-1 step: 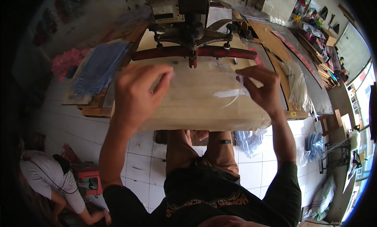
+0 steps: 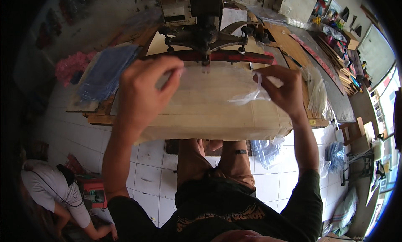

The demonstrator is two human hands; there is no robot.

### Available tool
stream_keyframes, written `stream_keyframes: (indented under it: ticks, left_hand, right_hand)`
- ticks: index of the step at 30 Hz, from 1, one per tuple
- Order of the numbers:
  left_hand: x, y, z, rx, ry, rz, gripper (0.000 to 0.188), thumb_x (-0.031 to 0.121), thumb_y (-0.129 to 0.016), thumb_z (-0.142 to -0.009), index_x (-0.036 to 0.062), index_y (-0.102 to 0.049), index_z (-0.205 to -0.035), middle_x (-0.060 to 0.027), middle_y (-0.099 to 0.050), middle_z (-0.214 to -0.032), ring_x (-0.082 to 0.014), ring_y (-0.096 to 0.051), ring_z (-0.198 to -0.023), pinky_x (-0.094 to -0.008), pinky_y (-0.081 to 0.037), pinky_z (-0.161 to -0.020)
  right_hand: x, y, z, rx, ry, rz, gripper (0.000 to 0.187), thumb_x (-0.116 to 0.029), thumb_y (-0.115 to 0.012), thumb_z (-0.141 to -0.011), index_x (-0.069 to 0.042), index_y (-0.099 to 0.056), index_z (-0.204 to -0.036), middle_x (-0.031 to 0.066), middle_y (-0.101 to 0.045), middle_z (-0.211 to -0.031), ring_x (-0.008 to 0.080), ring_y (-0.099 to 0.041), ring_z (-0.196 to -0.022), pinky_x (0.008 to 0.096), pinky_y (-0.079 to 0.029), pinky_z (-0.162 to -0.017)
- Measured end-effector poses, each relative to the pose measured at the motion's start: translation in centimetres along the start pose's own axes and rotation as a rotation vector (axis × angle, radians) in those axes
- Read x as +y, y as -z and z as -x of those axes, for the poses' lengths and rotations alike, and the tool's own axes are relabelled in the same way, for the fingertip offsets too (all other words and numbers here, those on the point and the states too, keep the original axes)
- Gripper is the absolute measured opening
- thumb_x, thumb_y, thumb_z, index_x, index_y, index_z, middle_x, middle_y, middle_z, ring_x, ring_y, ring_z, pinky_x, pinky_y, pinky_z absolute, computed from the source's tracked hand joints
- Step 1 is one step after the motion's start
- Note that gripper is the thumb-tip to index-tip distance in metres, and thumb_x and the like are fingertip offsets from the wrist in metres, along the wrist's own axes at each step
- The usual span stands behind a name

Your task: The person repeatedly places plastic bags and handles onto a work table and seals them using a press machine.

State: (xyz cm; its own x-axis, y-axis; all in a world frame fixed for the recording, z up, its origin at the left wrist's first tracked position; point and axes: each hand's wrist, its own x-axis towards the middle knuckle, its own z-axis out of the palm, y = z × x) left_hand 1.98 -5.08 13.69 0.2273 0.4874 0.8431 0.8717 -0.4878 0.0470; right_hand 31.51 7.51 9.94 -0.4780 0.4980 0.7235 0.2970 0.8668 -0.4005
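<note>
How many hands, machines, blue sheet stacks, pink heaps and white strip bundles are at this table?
Hands: 2 (left hand, right hand)
Machine: 1
Blue sheet stack: 1
Pink heap: 1
White strip bundle: 1
Total: 6

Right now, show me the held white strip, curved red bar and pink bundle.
Held white strip [image 2: 258, 83]: head view, upper part.
Curved red bar [image 2: 228, 55]: head view, right half.
Pink bundle [image 2: 72, 67]: head view, middle.

left fingers [image 2: 164, 64]: grip unclear | right fingers [image 2: 274, 71]: pinching white strip [image 2: 258, 84] | red bar [image 2: 255, 57] ahead
</note>
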Motion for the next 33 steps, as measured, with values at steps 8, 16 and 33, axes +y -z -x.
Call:
stream_keyframes:
  ticks: [8,16,33]
  left_hand:
    - [-3.2,5.3,-11.5,-0.371,0.477,0.346,0.035,0.014,-0.073,-0.089,0.0041,-0.062,-0.120,-0.0050,-0.074,-0.086,-0.0083,-0.066,-0.076,-0.0256,-0.052,-0.076]
    - [-4.6,4.0,-11.0,-0.457,0.536,0.774,0.034,0.028,-0.067,-0.094,0.0059,-0.063,-0.120,-0.0077,-0.075,-0.088,-0.0105,-0.068,-0.075,-0.0255,-0.053,-0.073]
    - [-1.1,-10.4,13.2,0.069,0.767,0.990,0.083,-0.003,-0.076,-0.085,0.0077,-0.031,-0.154,-0.0101,-0.059,-0.110,-0.0185,-0.068,-0.095,-0.0321,-0.059,-0.082]
  right_hand:
    - [-1.5,7.6,-11.4,-0.241,-0.216,-0.329,0.028,-0.014,-0.073,-0.088,0.008,-0.072,-0.105,0.0111,-0.074,-0.084,0.0151,-0.070,-0.077,0.0293,-0.056,-0.074]
    - [0.3,8.4,-10.3,-0.320,-0.307,-0.442,0.035,-0.025,-0.072,-0.089,0.006,-0.074,-0.106,0.0140,-0.075,-0.095,0.0190,-0.072,-0.083,0.0304,-0.057,-0.082]
    - [7.1,-0.8,7.1,-0.156,-0.658,-0.668,0.043,-0.013,-0.077,-0.086,0.006,-0.065,-0.122,0.0134,-0.073,-0.090,0.0166,-0.070,-0.085,0.0289,-0.055,-0.077]
